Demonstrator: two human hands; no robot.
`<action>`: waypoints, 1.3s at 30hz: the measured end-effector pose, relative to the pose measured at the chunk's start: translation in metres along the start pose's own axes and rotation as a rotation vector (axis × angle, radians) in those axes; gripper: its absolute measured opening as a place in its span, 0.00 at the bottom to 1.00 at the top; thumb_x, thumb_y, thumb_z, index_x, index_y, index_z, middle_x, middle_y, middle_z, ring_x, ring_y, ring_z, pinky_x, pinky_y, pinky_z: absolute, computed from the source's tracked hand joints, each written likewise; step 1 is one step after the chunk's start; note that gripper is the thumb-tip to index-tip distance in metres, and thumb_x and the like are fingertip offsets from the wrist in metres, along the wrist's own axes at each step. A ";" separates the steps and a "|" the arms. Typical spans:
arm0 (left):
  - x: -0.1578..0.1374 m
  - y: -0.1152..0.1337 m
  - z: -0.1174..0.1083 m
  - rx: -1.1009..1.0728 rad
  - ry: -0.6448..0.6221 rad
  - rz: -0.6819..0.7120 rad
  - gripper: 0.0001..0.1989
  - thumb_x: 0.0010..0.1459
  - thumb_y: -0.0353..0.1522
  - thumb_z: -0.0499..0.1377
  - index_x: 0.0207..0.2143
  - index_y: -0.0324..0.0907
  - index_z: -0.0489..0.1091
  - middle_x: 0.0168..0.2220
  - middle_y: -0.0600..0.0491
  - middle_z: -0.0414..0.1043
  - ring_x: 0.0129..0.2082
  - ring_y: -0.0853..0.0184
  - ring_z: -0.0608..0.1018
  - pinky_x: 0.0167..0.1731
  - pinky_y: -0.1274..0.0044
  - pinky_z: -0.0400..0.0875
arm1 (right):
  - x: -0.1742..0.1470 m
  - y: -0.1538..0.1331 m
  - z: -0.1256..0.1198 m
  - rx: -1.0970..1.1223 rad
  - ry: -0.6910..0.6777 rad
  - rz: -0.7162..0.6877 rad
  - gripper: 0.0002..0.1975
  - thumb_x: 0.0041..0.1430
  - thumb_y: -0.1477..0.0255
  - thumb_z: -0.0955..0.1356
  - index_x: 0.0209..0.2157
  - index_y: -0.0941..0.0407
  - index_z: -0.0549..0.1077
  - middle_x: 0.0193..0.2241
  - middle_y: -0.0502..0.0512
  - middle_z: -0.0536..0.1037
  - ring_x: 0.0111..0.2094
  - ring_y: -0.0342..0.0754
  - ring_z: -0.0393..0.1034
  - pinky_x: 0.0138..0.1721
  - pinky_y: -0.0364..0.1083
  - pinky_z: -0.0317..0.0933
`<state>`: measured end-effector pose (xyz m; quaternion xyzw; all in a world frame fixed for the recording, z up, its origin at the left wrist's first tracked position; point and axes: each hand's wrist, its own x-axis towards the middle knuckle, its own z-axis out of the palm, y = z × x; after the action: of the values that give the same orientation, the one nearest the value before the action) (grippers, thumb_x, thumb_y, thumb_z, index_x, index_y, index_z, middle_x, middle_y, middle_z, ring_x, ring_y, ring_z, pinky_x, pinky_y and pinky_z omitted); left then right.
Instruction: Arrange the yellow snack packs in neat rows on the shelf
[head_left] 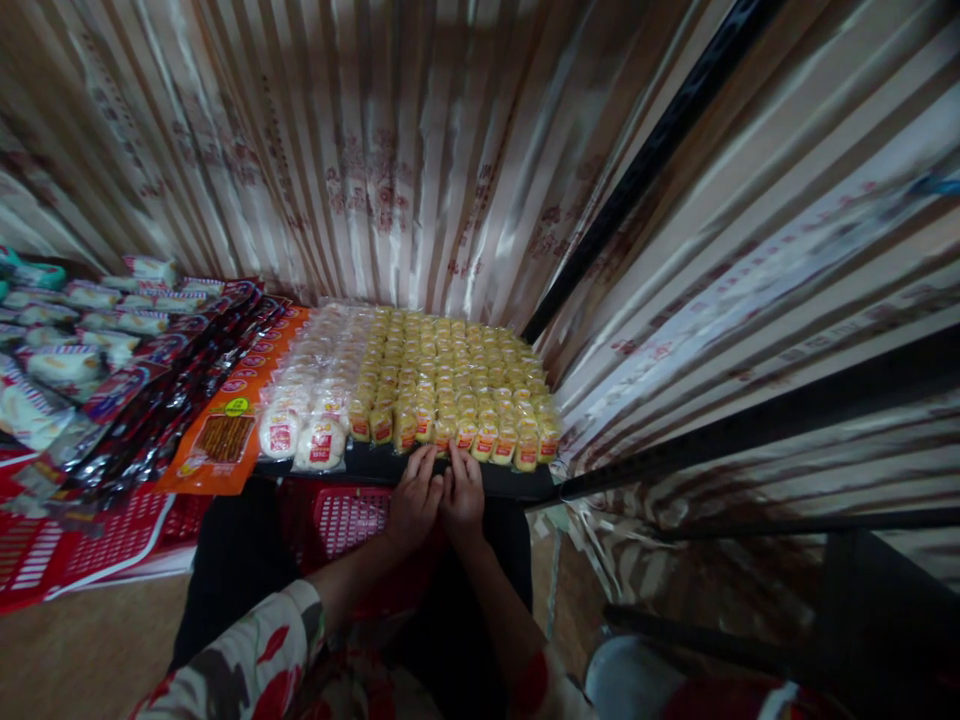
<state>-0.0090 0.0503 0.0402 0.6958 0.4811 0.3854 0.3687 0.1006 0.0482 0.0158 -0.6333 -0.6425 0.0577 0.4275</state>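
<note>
1. Small yellow packets (465,375) in clear, glossy wrap stand in tight rows on a black shelf (536,485), those in front showing red labels.
2. A person's left hand (415,500) and right hand (463,495) meet the front row near its middle, close beside each other, fingers bent; whether either grasps a packet or merely touches it, one cannot tell.
3. About ten yellow packets face forward in the front row; the rows behind are too crowded to count.
4. Two round white packets (321,442), also red-labelled, head the two columns just left of the yellow block.
5. One orange bag (217,440) with a clear window onto brown sticks lies foremost in its row, beside dark glossy packs (191,375) and pale packets with striped ends (64,365), number unclear.
6. Two red baskets (97,545) show, one at left, another below the shelf's front edge; their contents are hard to make out.
</note>
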 end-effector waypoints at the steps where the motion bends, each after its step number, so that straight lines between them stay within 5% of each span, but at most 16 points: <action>1: 0.000 -0.001 0.000 0.013 -0.013 0.007 0.23 0.62 0.32 0.42 0.59 0.34 0.55 0.60 0.42 0.54 0.61 0.63 0.58 0.61 0.68 0.52 | 0.000 0.001 0.001 0.003 0.004 0.003 0.23 0.62 0.71 0.55 0.57 0.55 0.62 0.44 0.60 0.69 0.47 0.51 0.64 0.48 0.52 0.62; 8: 0.002 -0.006 -0.001 0.059 -0.018 0.013 0.23 0.62 0.34 0.43 0.58 0.34 0.55 0.60 0.40 0.55 0.61 0.61 0.59 0.60 0.64 0.54 | 0.001 -0.003 -0.004 0.035 0.088 0.016 0.22 0.64 0.69 0.54 0.55 0.58 0.64 0.45 0.64 0.69 0.47 0.51 0.65 0.49 0.53 0.62; 19: 0.000 -0.010 0.000 0.032 -0.018 0.001 0.22 0.63 0.34 0.43 0.59 0.41 0.54 0.59 0.45 0.55 0.60 0.62 0.60 0.59 0.65 0.55 | 0.003 0.016 -0.043 -0.175 0.491 0.219 0.20 0.61 0.69 0.58 0.52 0.61 0.66 0.51 0.68 0.63 0.54 0.56 0.57 0.54 0.59 0.53; 30: 0.000 -0.009 0.001 0.077 0.006 0.039 0.22 0.63 0.34 0.42 0.59 0.39 0.54 0.58 0.43 0.56 0.58 0.61 0.62 0.57 0.64 0.58 | -0.004 0.048 -0.051 -0.227 0.385 0.371 0.22 0.60 0.71 0.56 0.52 0.62 0.68 0.55 0.70 0.60 0.56 0.57 0.57 0.51 0.56 0.58; 39: 0.000 -0.013 0.001 0.105 -0.006 0.057 0.23 0.63 0.33 0.42 0.60 0.41 0.54 0.59 0.44 0.56 0.59 0.62 0.61 0.58 0.65 0.57 | 0.001 0.058 -0.053 -0.278 0.341 0.303 0.21 0.59 0.71 0.57 0.49 0.64 0.70 0.48 0.68 0.66 0.52 0.55 0.60 0.52 0.54 0.58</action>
<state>-0.0131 0.0535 0.0279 0.7288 0.4797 0.3677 0.3219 0.1781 0.0356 0.0141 -0.7756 -0.4607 -0.0751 0.4249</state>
